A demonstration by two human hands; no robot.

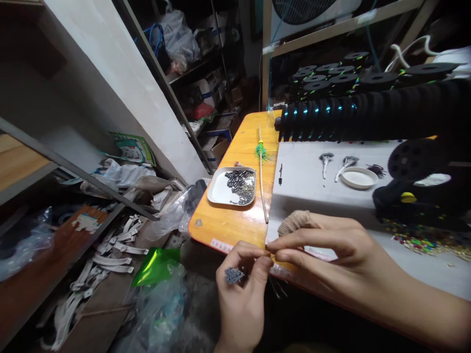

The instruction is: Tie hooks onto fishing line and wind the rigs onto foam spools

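My left hand is closed around a bundle of thin grey strands, whose packed ends show beside the index finger. A few fine strands hang out below the fingers. My right hand pinches at the left fingertips, thumb and index together; what lies between them is too small to make out. A beige cloth wrap covers one right finger. Past the hands, a white tray of small black and metal pieces sits on the orange table, next to a thin pale stick with a green tuft.
White paper covers the table's right part, bearing two grey-tipped tufts, a white dish and scattered colourful beads. A long row of black spools runs behind. Plastic bags and white curved parts lie at left.
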